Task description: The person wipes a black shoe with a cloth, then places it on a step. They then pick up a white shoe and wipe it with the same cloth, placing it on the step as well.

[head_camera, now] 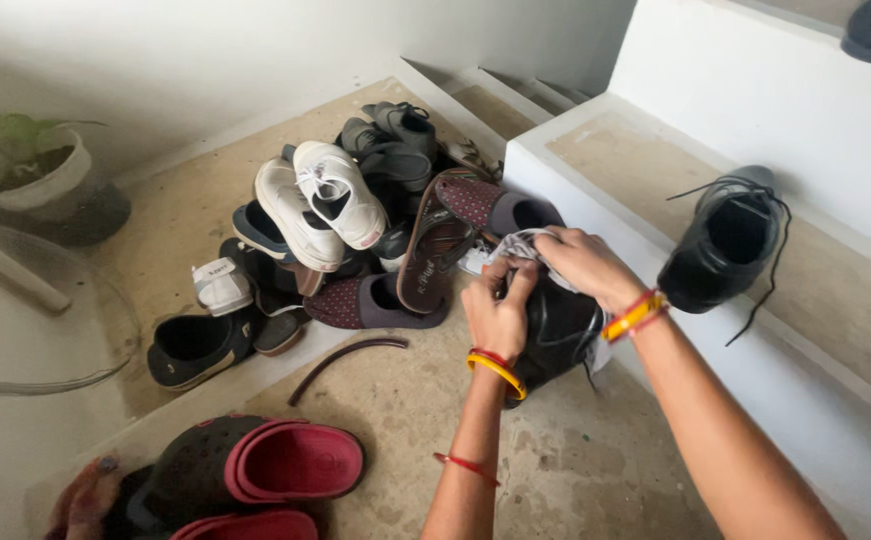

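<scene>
Black shoe [556,335] gripped under left hand [498,318], long axis toward body; cloth [521,243] pinched by right hand [584,262] directly above.

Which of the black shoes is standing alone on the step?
The black lace-up shoe on the step at the right, laces hanging over the edge. The other black shoes are in the hands or in the floor pile.

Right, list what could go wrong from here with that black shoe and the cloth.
The black shoe is held only by the left hand while the right hand works the cloth; it might slip. The other black shoe overhangs the step edge, laces dangling, and could fall if nudged.
</scene>
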